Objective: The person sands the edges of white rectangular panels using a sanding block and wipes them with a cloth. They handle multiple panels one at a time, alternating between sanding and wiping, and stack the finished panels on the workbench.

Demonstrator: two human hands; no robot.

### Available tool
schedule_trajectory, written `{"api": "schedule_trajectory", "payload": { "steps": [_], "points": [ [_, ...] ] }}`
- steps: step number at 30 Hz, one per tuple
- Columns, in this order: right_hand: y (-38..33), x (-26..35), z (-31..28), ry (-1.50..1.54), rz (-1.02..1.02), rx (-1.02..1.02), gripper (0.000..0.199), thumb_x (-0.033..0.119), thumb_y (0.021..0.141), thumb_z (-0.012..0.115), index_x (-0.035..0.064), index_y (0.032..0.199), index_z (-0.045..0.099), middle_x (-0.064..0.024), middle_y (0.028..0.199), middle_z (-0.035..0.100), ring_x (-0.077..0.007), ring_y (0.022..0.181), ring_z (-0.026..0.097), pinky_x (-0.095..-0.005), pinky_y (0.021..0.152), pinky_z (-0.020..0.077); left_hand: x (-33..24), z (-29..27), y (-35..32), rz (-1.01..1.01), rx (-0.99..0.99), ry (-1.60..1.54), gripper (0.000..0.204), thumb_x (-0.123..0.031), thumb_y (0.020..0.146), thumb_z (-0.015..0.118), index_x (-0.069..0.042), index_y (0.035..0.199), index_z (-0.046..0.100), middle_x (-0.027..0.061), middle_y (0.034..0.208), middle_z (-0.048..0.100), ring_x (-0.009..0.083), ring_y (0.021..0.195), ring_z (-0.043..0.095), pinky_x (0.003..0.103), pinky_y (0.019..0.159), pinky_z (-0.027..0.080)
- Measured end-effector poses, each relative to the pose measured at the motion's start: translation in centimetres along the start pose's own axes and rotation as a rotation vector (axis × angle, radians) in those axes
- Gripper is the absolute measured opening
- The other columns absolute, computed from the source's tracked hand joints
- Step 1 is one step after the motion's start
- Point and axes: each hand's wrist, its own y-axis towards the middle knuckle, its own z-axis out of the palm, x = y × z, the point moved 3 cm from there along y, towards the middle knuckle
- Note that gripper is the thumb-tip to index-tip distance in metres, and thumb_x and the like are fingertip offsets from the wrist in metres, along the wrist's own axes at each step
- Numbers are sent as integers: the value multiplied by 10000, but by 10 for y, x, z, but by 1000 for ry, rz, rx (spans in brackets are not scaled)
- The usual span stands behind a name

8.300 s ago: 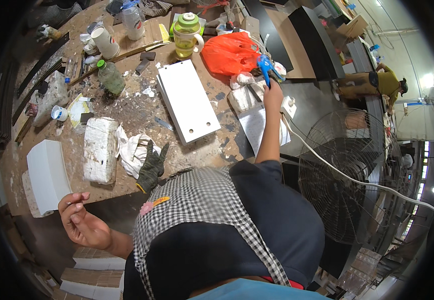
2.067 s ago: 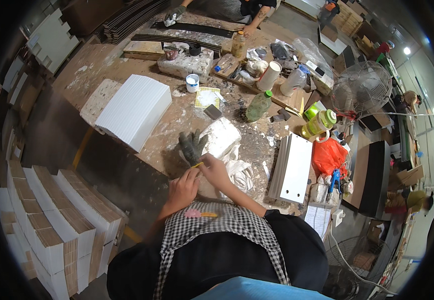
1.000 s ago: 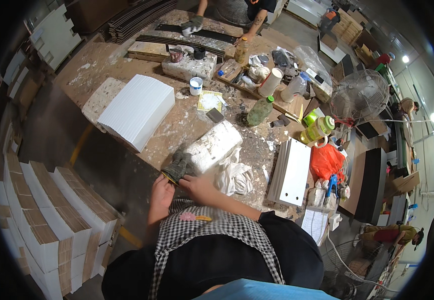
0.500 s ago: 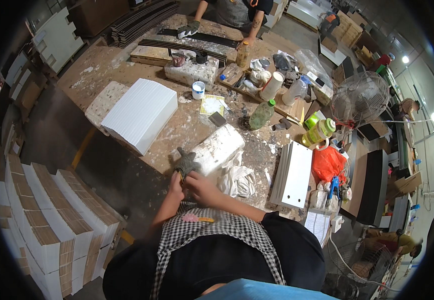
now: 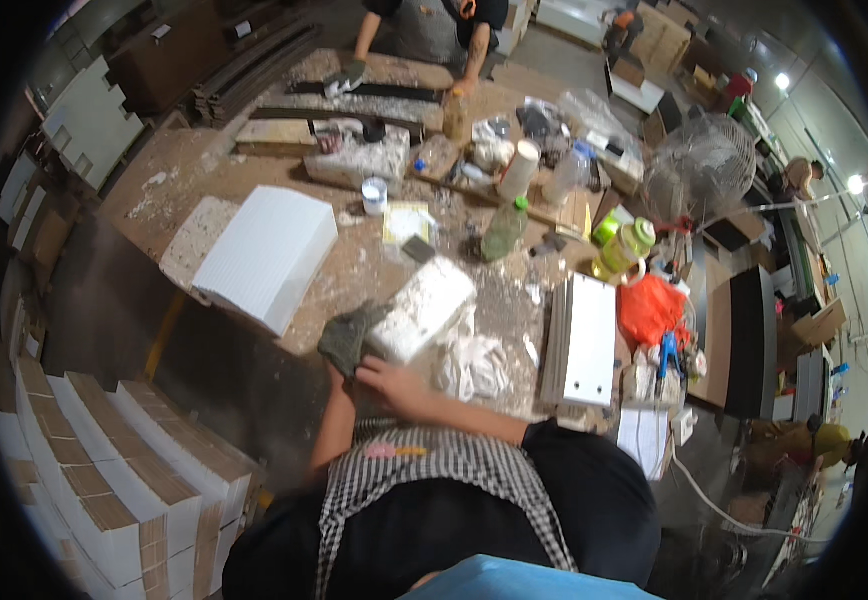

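A dark grey-green work glove (image 5: 346, 334) covers my left hand (image 5: 338, 350) near the table's front edge. The fingers inside it are blurred, and their shape cannot be told. My right hand (image 5: 386, 384) is closed on the glove's cuff, at the left wrist. Just beyond the hands lies a white, paint-spotted block (image 5: 424, 312), close to the glove. A crumpled white cloth (image 5: 472, 368) rests to its right. Farther left, a stack of white panels (image 5: 272, 250) sits on a speckled block (image 5: 194, 240).
On the right stand white panels with holes (image 5: 586, 340), a red plastic bag (image 5: 651, 310) and a yellow-green bottle (image 5: 626, 250). A green-capped bottle (image 5: 504, 230) and a small white pot (image 5: 374, 196) are mid-table. Across it, a co-worker's gloved hand (image 5: 346, 76) touches a dark strip.
The glove now sits farther over my left hand, with its loose finger parts turned away. Both hands have shifted slightly left. The whole view has tilted a little.
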Motion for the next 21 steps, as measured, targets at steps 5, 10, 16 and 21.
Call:
{"api": "schedule_trajectory", "payload": {
  "steps": [5, 10, 16, 21],
  "points": [
    [3, -5, 6, 118, -36, -60, 273, 51, 828, 668, 72, 1068, 539, -140, 1024, 533, -402, 793, 624, -488, 640, 507, 1, -2, 6, 0, 17, -18, 453, -446, 1039, 450, -103, 1311, 566, 95, 1237, 619, 257, 962, 667, 390, 818, 565],
    [11, -4, 2, 146, -32, -79, 345, 18, 788, 677, 66, 1098, 533, -159, 1043, 528, -422, 825, 620, -502, 673, 521, -8, 13, 0, 5, 82, -54, 479, -462, 1028, 475, -118, 1357, 532, 114, 1294, 586, 262, 973, 664, 399, 826, 563],
    [14, 7, -16, 124, -3, -106, 337, 11, 773, 674, 67, 1072, 529, -168, 1028, 526, -421, 842, 617, -503, 685, 518, -33, 55, -15, 50, 257, -157, 525, -481, 1016, 505, -135, 1411, 492, 138, 1363, 546, 267, 985, 660, 410, 835, 561],
    [19, 13, -26, 52, 7, -158, 208, 54, 856, 653, 84, 1030, 543, -130, 1040, 561, -405, 743, 637, -492, 580, 512, -60, 107, -38, 87, 546, -343, 573, -496, 1005, 530, -149, 1456, 458, 158, 1420, 513, 272, 995, 656, 419, 843, 559]
  ]
}}
